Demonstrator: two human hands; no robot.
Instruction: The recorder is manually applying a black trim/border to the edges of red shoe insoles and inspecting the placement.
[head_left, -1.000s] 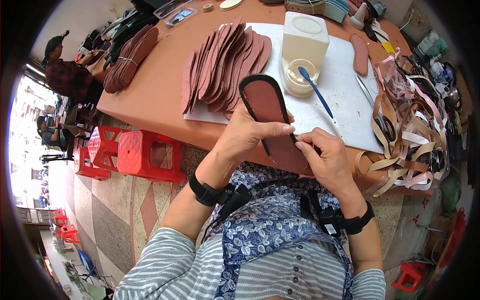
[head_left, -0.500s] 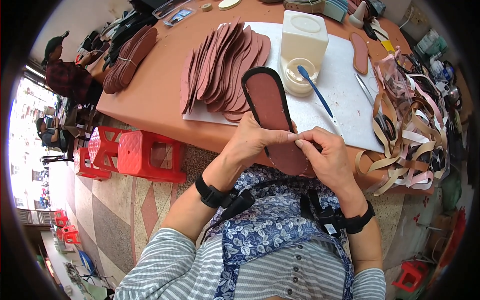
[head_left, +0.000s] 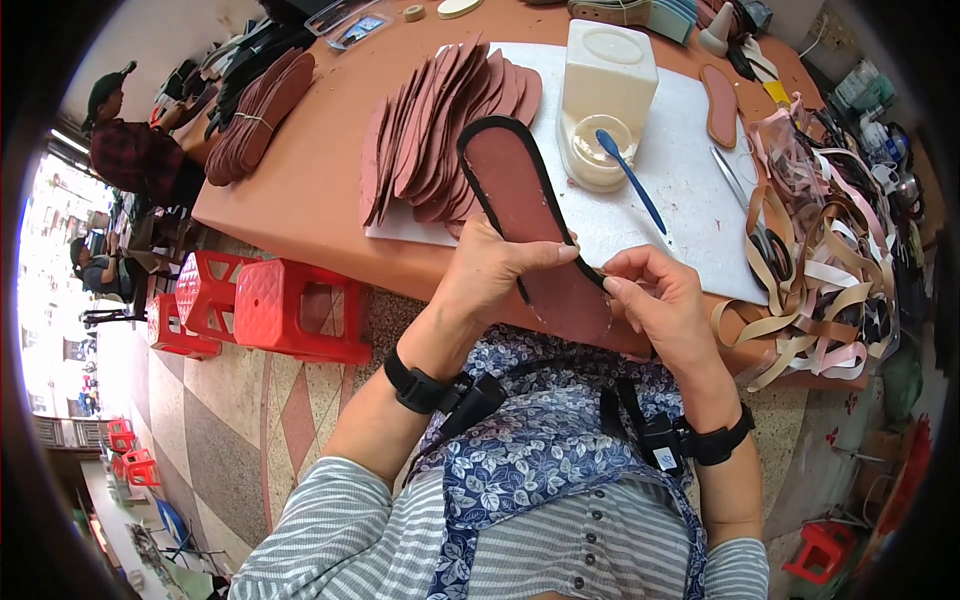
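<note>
An orange-brown table (head_left: pixel 335 150) curves away, bare between a banded bundle (head_left: pixel 258 125) and the pile; its near edge fronts the worker. On it, a smooth white board (head_left: pixel 705 225) has open surface right of the brush, short of a tangle of tan and pink strips (head_left: pixel 830 265). Thin, rust-red soles fan in a pile (head_left: pixel 450 140) beside a boxy cream container (head_left: pixel 610 85). Over the near edge, the left hand (head_left: pixel 490 265) grips a matte sole (head_left: pixel 513 190), the right hand (head_left: pixel 665 300) pinching its black trim (head_left: pixel 547 185). A slim blue brush (head_left: pixel 636 186) leans on the container.
</note>
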